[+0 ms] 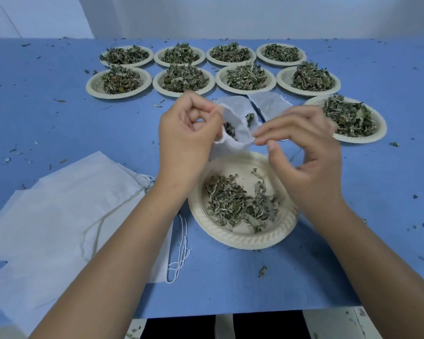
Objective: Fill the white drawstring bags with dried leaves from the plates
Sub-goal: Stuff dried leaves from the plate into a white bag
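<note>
1. Here, in the head view, the left hand (186, 128) pinches the rim of a white drawstring bag (239, 129) with curled fingers. It holds the mouth open just above the near plate (242, 241), likely so spills fall back.
2. The right hand (304, 155) has its fingertips at the opposite rim; blur hides whether they grip.
3. Dried leaves (233, 201) lie on that plate, and some show inside the bag. Empty bags (59, 204) lie stacked at the left.

bare left forearm (123, 253), bare right forearm (367, 253), left grip (185, 135), right grip (306, 155), short plain fingernails
</note>
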{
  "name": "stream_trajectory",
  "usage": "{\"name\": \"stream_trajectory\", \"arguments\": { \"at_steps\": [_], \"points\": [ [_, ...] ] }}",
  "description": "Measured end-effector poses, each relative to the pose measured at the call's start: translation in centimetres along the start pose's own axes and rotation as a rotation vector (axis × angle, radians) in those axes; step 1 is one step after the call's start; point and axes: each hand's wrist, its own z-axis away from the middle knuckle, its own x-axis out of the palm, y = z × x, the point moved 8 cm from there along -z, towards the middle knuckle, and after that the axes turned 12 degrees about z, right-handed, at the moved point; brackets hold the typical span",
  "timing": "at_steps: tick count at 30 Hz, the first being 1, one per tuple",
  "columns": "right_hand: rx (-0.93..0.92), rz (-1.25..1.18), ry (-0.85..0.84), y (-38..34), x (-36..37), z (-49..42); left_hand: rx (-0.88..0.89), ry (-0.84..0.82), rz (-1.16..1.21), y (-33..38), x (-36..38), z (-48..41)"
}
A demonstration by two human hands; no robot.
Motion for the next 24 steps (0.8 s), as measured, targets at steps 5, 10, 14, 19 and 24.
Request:
{"name": "stream_trajectory", "arguments": {
  "at_steps": [5,10,14,19,24],
  "points": [
    [0.060,-0.087,-0.714,-0.6,5.9,2.1,0.282,0.135,-0.230,2.2,-1.5,0.1],
    [0.008,-0.110,-0.846,-0.2,7.1,3.0,0.370,-0.024,-0.398,2.1,-0.1,0.3],
    [0.032,-0.106,-0.712,0.2,6.0,2.1,0.320,-0.081,-0.374,1.6,0.4,0.4],
    [0.143,-0.382,-0.491,0.9,3.8,0.7,0.272,-0.087,-0.382,1.2,0.5,0.3],
    [0.329,-0.777,-0.081,2.1,1.7,0.0,0.038,-0.097,-0.315,-0.9,0.6,0.1]
  ]
}}
